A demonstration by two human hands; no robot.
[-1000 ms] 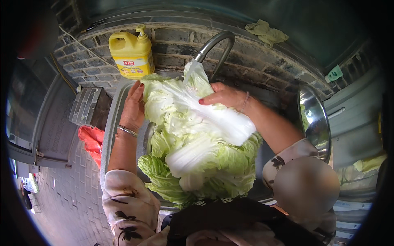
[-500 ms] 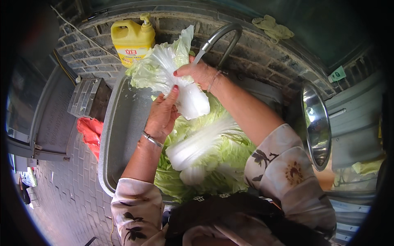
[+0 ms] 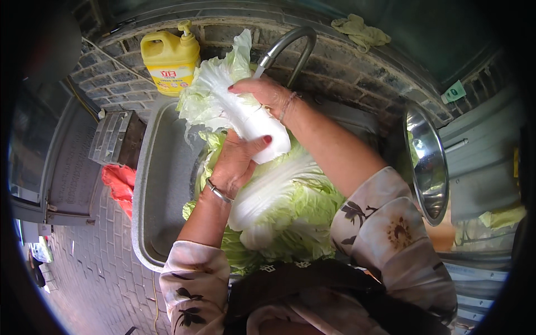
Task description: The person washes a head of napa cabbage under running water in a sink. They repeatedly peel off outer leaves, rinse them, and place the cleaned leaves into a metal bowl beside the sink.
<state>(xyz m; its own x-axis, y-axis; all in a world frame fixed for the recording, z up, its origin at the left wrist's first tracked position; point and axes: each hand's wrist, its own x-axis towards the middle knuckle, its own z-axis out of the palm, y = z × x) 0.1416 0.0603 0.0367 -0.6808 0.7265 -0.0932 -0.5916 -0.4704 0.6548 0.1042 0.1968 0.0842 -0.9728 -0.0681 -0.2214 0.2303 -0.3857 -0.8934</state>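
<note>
under the tap (image 3: 273, 52), as the head view shows, one loose cabbage leaf (image 3: 219, 96) is held up over the sink (image 3: 143, 237). the left hand (image 3: 237, 159) pinches the thick white stalk end, thumb on top, fingers hidden beneath; the right hand (image 3: 269, 96) grips the leaf's right edge, thumb laid across its face, the other fingers mostly out of sight. a thin stream of water (image 3: 258, 72) seems to fall from the tap onto or just behind the right hand; i cannot tell which. the step looks like rinsing this leaf. below it, a pile of cabbage leaves (image 3: 304, 195) lies in the sink. the next move probably calls for turning the frilly end and the back to the water, gently, since a wet leaf could slip or tear.
</note>
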